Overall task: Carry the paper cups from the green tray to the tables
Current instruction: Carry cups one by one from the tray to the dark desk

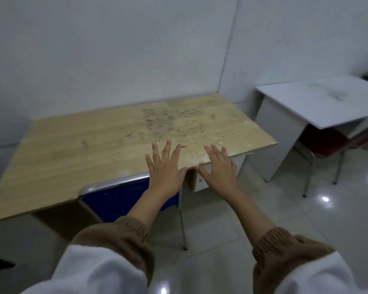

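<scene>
Left hand (165, 166), right hand (218, 167) spread empty near pale wooden table (72, 149). Paper cups unseen; judged light, crushable; gentle sidewall grip advised.

We find the wooden surface (106, 145) open across its whole top, back to the wall (115, 60). A blue chair (115, 198) stands tucked at its near edge, in the way. A strip of floor (263, 198) parts it from the white surface (327, 102) on our right.
</scene>
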